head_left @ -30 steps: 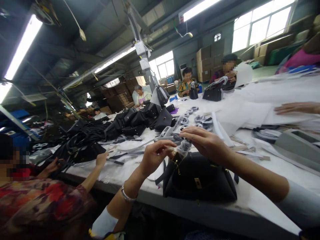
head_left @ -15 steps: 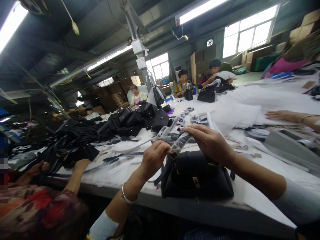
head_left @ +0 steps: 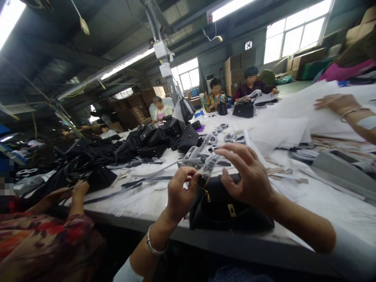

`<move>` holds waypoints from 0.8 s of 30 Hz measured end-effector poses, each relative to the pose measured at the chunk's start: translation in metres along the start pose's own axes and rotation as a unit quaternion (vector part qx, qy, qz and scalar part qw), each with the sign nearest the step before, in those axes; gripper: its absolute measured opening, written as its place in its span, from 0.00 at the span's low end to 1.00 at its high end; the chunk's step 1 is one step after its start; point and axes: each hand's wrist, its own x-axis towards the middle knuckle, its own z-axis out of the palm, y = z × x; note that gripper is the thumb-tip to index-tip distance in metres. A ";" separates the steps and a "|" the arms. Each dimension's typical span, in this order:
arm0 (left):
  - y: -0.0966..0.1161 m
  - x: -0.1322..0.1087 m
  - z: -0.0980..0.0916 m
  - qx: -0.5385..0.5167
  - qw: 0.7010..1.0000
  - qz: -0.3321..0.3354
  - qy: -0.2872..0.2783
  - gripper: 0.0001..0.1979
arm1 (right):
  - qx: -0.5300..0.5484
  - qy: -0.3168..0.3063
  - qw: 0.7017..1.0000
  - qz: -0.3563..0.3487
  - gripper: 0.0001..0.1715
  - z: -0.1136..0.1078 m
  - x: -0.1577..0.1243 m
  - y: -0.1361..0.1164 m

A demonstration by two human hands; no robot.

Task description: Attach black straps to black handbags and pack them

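Note:
A black handbag (head_left: 249, 215) with a gold-coloured turn lock (head_left: 232, 210) and a zip pull (head_left: 208, 196) stands at the table's front edge, its front top gaping. At its upper left, my left hand (head_left: 182, 192) pinches the dark lower end of a handle (head_left: 210, 163) wrapped in clear plastic. My right hand (head_left: 249, 176) is over the bag's right side, thumb and fingers spread. Its forefinger reaches the upper end of the plastic wrap; whether it touches is unclear. This hand hides part of the bag's top.
Black bags (head_left: 158, 135) lie heaped at the left back. Wrapped rolls (head_left: 211, 139) and loose strips are behind my hands. A grey tape dispenser (head_left: 337, 168) stands right, beside white sheets (head_left: 282, 129). Co-workers' hands are at the left (head_left: 79, 192) and right (head_left: 337, 103).
My right hand has loosened from the plastic wrap and spread its fingers. My left hand keeps its pinch, and the zip pull now shows. The right co-worker's hand has lifted a white sheet.

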 end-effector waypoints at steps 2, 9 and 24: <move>0.000 -0.002 0.003 -0.014 1.000 -0.016 -0.006 0.01 | 0.066 0.010 0.995 0.069 0.16 0.000 -0.016 -0.017; 0.013 0.017 0.000 -0.007 0.997 0.046 -0.062 0.02 | 0.282 -0.045 0.900 0.331 0.10 0.040 -0.040 -0.044; -0.014 -0.001 -0.011 0.122 0.948 0.272 -0.110 0.09 | 0.485 0.009 0.788 0.379 0.25 0.056 -0.040 -0.056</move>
